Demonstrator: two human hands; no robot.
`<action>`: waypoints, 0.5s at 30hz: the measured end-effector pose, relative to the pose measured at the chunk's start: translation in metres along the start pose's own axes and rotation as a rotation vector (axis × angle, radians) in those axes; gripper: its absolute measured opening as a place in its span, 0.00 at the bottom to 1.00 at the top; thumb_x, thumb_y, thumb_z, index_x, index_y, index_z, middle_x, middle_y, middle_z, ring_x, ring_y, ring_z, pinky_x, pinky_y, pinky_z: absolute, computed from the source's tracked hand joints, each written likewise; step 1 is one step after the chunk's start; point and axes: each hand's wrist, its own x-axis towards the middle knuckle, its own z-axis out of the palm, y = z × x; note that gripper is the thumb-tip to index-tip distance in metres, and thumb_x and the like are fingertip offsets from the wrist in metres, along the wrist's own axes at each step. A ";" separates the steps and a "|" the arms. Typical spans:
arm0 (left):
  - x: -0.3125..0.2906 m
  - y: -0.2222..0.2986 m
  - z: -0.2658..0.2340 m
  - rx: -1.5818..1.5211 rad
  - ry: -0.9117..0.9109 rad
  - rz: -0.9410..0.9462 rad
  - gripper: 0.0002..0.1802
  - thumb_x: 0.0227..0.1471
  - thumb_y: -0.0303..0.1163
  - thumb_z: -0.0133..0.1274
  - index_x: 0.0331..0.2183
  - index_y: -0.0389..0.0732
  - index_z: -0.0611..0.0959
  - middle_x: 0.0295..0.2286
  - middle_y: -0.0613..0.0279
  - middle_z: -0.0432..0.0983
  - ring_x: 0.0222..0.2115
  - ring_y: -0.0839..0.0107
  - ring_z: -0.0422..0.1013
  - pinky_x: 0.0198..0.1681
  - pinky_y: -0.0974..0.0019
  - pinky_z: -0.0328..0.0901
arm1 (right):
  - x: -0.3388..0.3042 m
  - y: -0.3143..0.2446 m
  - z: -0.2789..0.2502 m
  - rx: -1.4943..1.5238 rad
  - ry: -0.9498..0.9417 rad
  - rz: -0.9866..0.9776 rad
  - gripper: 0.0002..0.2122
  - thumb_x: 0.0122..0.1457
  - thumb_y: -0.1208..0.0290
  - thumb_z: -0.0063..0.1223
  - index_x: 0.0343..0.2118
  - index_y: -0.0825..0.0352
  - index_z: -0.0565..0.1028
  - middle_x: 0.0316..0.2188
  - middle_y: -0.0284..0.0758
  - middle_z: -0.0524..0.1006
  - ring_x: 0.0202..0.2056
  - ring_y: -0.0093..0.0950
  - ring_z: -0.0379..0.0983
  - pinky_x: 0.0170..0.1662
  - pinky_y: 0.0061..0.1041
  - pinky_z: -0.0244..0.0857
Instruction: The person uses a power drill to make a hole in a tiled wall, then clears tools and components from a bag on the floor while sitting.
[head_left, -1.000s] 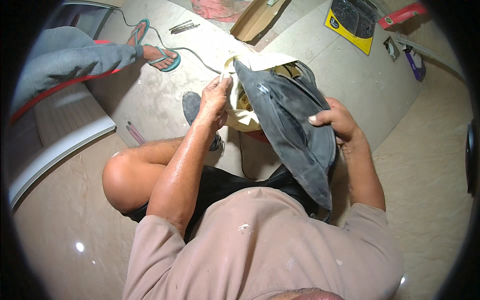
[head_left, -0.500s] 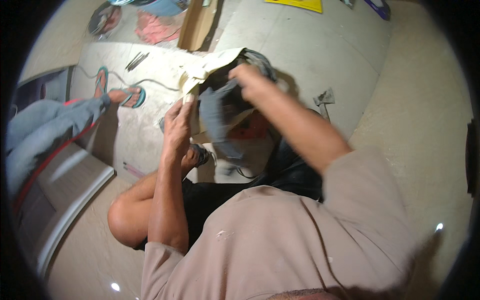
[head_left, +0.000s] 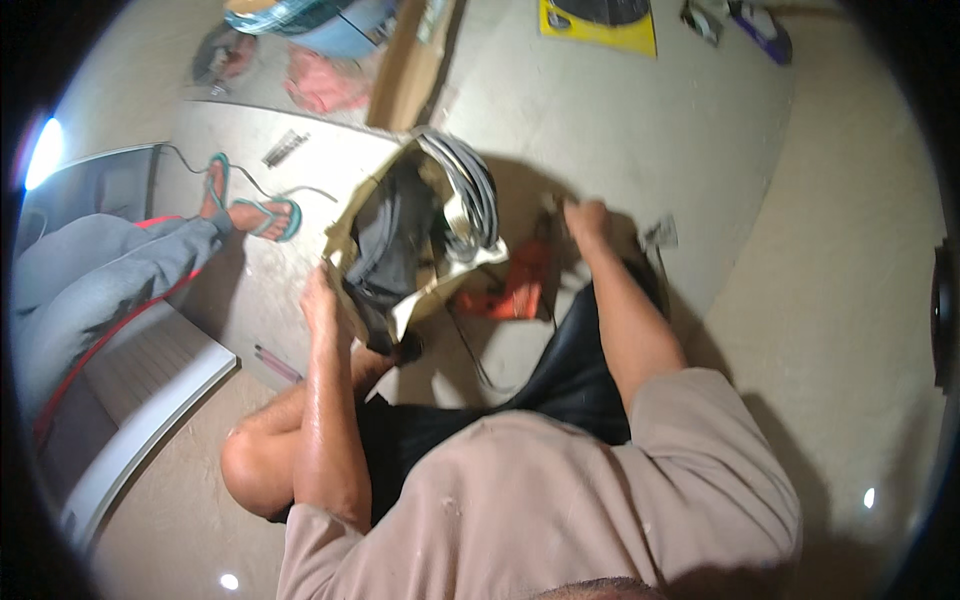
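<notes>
An upright khaki bag (head_left: 335,243) stands with its mouth open between my knees. Stuffed in it are dark grey cloth (head_left: 385,235) and a coil of grey cable (head_left: 470,180). At the bag's near left side, my left hand (head_left: 318,300) is closed on its edge. My right hand (head_left: 588,222) is off to the right of the bag, its fingers curled in; whatever they hold, if anything, I cannot make out. Below and left of that hand lies an orange-red object (head_left: 520,285), partly hidden by the bag.
A hammer-like tool (head_left: 660,235) lies beyond my right knee. Near the far edge are a long cardboard box (head_left: 400,75), pink cloth (head_left: 325,80) and a yellow package (head_left: 600,38). Another person's feet in flip-flops (head_left: 265,217) stand at left, by a thin cable (head_left: 235,172).
My right hand has left the bag and moved right and nearer. The dark grey cloth, pulled up before, now lies inside the bag. The bag's mouth has tipped into view.
</notes>
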 end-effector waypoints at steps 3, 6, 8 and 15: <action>-0.001 -0.003 -0.001 -0.089 -0.007 -0.047 0.16 0.61 0.40 0.50 0.38 0.36 0.82 0.31 0.64 0.74 0.31 0.73 0.67 0.36 0.66 0.62 | 0.006 0.008 0.032 0.082 -0.007 0.122 0.18 0.61 0.62 0.48 0.41 0.74 0.80 0.47 0.55 0.77 0.48 0.52 0.75 0.53 0.49 0.67; -0.001 -0.004 0.000 -0.028 -0.100 0.065 0.19 0.61 0.44 0.49 0.42 0.37 0.81 0.33 0.58 0.74 0.34 0.67 0.69 0.38 0.63 0.64 | 0.004 -0.006 0.032 -0.032 0.073 -0.015 0.15 0.59 0.66 0.50 0.42 0.73 0.79 0.44 0.56 0.78 0.46 0.51 0.76 0.51 0.49 0.68; 0.000 -0.006 0.000 -0.069 -0.121 0.066 0.18 0.61 0.42 0.49 0.42 0.37 0.81 0.34 0.59 0.74 0.34 0.68 0.69 0.38 0.63 0.64 | 0.007 -0.027 0.010 -0.006 0.220 -0.210 0.12 0.59 0.69 0.51 0.40 0.74 0.77 0.39 0.55 0.79 0.43 0.52 0.76 0.49 0.48 0.69; 0.008 -0.016 0.001 -0.063 -0.116 0.078 0.18 0.61 0.42 0.51 0.39 0.36 0.82 0.31 0.65 0.75 0.32 0.73 0.67 0.38 0.66 0.63 | -0.011 -0.169 -0.061 0.477 0.027 -0.571 0.07 0.56 0.76 0.46 0.34 0.70 0.75 0.31 0.50 0.78 0.37 0.48 0.75 0.43 0.41 0.69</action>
